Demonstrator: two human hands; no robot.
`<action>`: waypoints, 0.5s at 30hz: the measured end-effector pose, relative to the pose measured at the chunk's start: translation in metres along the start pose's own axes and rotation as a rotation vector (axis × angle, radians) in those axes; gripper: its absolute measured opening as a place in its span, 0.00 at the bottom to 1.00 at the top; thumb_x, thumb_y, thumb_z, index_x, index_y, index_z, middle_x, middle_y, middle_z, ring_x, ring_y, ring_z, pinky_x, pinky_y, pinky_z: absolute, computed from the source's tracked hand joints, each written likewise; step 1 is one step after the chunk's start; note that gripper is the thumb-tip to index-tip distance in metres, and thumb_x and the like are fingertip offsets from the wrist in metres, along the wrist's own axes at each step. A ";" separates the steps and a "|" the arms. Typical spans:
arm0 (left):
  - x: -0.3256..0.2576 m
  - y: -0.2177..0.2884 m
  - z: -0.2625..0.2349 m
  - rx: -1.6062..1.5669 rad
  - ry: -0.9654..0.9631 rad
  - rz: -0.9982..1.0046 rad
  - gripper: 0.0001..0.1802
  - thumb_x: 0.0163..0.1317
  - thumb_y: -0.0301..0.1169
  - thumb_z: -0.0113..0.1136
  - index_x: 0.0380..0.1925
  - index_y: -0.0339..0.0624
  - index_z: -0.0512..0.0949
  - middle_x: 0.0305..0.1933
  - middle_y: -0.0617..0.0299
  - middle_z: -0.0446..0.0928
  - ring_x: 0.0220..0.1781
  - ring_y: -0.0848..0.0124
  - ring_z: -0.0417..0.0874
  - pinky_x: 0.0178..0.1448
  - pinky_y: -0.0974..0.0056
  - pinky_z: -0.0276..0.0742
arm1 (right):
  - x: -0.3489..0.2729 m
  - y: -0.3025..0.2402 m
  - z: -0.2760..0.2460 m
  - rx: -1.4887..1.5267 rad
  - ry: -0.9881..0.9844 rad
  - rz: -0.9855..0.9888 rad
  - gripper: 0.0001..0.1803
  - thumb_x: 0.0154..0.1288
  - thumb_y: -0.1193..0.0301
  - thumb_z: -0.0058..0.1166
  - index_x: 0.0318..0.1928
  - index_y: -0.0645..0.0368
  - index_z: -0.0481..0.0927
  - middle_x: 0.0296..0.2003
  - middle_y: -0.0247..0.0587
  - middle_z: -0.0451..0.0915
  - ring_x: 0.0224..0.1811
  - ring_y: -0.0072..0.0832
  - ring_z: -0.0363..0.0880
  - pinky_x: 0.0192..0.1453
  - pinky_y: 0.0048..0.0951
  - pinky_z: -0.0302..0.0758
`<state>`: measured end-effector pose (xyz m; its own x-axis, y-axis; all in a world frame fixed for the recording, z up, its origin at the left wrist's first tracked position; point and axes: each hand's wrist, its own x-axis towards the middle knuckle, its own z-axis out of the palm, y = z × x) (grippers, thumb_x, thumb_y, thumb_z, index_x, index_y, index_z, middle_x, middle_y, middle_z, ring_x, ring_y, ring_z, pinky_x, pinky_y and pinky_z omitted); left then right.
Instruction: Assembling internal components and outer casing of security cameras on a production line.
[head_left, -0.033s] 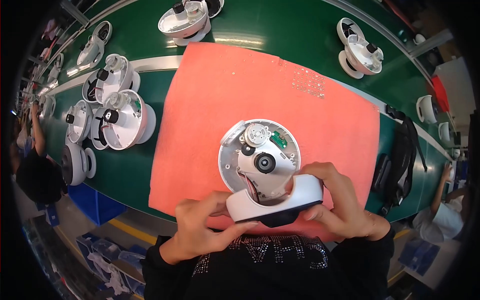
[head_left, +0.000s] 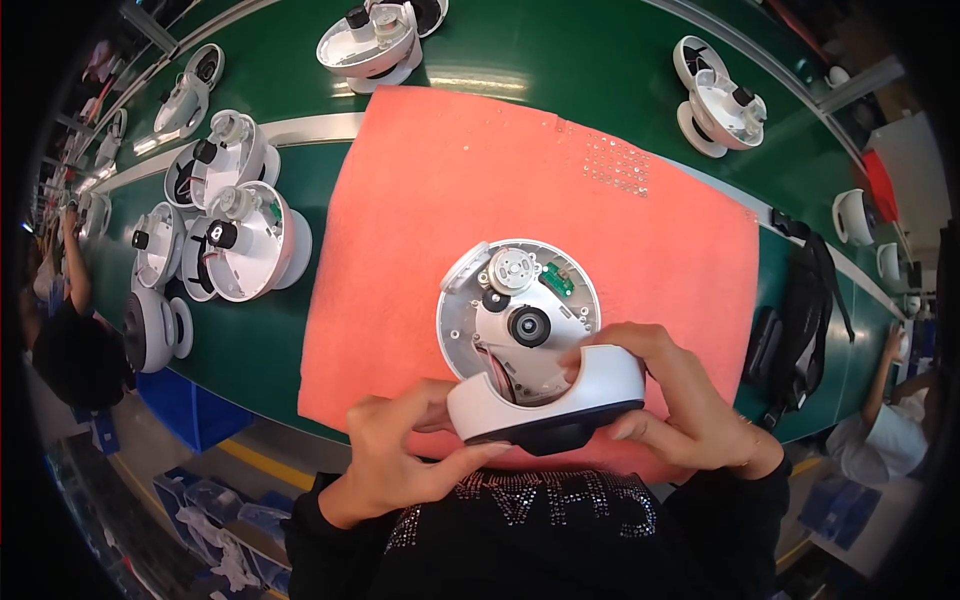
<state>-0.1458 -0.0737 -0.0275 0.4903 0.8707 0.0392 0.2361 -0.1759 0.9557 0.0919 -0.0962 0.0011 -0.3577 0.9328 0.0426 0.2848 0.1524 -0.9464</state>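
A round white device base (head_left: 520,305) lies open on an orange-red mat (head_left: 500,170), showing a silver motor, a black round part and a small green circuit board. Both my hands hold a white dome-shaped cover (head_left: 545,395) with a dark underside, tilted against the base's near edge. My left hand (head_left: 410,450) grips the cover's left side from below. My right hand (head_left: 680,400) wraps its right side, with the fingers over the top edge.
The mat lies on a green belt (head_left: 300,340). Several more open white units (head_left: 240,240) crowd its left side, others sit at the top (head_left: 370,40) and top right (head_left: 715,95). A black bag (head_left: 800,310) lies right. Other people work at the left (head_left: 60,340) and right (head_left: 880,430).
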 end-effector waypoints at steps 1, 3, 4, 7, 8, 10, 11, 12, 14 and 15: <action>-0.001 0.000 -0.002 0.003 -0.001 0.002 0.21 0.41 0.28 0.71 0.33 0.30 0.73 0.27 0.53 0.80 0.31 0.67 0.83 0.34 0.71 0.79 | 0.005 -0.003 -0.004 -0.006 -0.081 0.004 0.28 0.53 0.75 0.54 0.55 0.63 0.61 0.41 0.51 0.74 0.43 0.47 0.75 0.47 0.34 0.71; -0.001 -0.001 -0.006 -0.008 -0.022 0.052 0.21 0.40 0.28 0.71 0.32 0.29 0.73 0.27 0.52 0.80 0.31 0.67 0.83 0.36 0.71 0.79 | 0.004 -0.007 -0.011 -0.003 -0.123 0.045 0.28 0.53 0.76 0.54 0.55 0.62 0.61 0.42 0.51 0.73 0.43 0.48 0.75 0.46 0.34 0.71; -0.001 -0.001 -0.006 -0.009 -0.030 0.058 0.21 0.40 0.28 0.71 0.32 0.29 0.73 0.27 0.52 0.80 0.31 0.67 0.83 0.36 0.71 0.79 | 0.002 -0.009 -0.013 0.000 -0.167 0.090 0.29 0.52 0.76 0.54 0.55 0.62 0.61 0.43 0.52 0.73 0.44 0.48 0.75 0.46 0.34 0.72; 0.000 0.000 -0.006 0.029 -0.026 0.022 0.21 0.40 0.27 0.71 0.32 0.29 0.73 0.27 0.51 0.80 0.32 0.67 0.83 0.37 0.70 0.79 | 0.003 -0.007 -0.011 0.014 -0.127 0.079 0.30 0.51 0.76 0.55 0.56 0.61 0.61 0.45 0.53 0.72 0.45 0.48 0.74 0.46 0.35 0.72; 0.001 0.001 -0.006 -0.057 -0.008 -0.032 0.21 0.41 0.27 0.71 0.32 0.28 0.72 0.28 0.51 0.80 0.32 0.67 0.83 0.38 0.69 0.79 | 0.004 -0.008 -0.012 0.011 -0.115 0.078 0.30 0.51 0.76 0.55 0.56 0.61 0.61 0.45 0.53 0.72 0.45 0.48 0.74 0.46 0.35 0.72; 0.002 0.002 -0.009 -0.171 0.005 -0.114 0.20 0.41 0.25 0.70 0.33 0.27 0.72 0.28 0.50 0.79 0.34 0.67 0.82 0.41 0.67 0.79 | 0.008 -0.007 -0.013 -0.002 -0.160 0.049 0.33 0.51 0.72 0.60 0.56 0.64 0.59 0.47 0.50 0.71 0.46 0.39 0.75 0.49 0.33 0.72; 0.003 0.003 -0.009 -0.166 -0.003 -0.109 0.20 0.41 0.25 0.70 0.33 0.27 0.72 0.28 0.50 0.79 0.34 0.67 0.82 0.41 0.67 0.79 | 0.008 -0.003 -0.012 -0.002 -0.150 0.046 0.33 0.51 0.72 0.60 0.56 0.64 0.59 0.47 0.50 0.71 0.46 0.39 0.75 0.49 0.33 0.72; 0.004 0.003 -0.009 -0.202 -0.008 -0.116 0.20 0.41 0.24 0.70 0.33 0.27 0.72 0.29 0.50 0.79 0.34 0.68 0.82 0.41 0.67 0.79 | 0.007 0.004 -0.010 0.016 -0.157 -0.041 0.35 0.50 0.73 0.60 0.57 0.63 0.57 0.49 0.49 0.70 0.47 0.39 0.75 0.49 0.32 0.71; 0.006 0.003 -0.008 -0.234 -0.020 -0.118 0.20 0.41 0.24 0.69 0.33 0.27 0.71 0.29 0.51 0.79 0.34 0.68 0.82 0.41 0.67 0.79 | 0.006 0.006 -0.012 0.032 -0.153 -0.130 0.37 0.50 0.74 0.60 0.58 0.62 0.55 0.51 0.49 0.68 0.47 0.39 0.75 0.49 0.32 0.71; 0.005 0.004 -0.008 -0.239 -0.012 -0.129 0.19 0.41 0.23 0.69 0.33 0.27 0.71 0.29 0.51 0.79 0.35 0.69 0.82 0.41 0.68 0.78 | 0.005 0.002 -0.014 0.036 -0.205 -0.005 0.38 0.50 0.74 0.60 0.59 0.62 0.54 0.52 0.49 0.67 0.48 0.39 0.74 0.49 0.32 0.71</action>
<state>-0.1493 -0.0663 -0.0213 0.4796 0.8730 -0.0891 0.0929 0.0504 0.9944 0.1033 -0.0869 0.0045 -0.5340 0.8454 -0.0154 0.2522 0.1418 -0.9572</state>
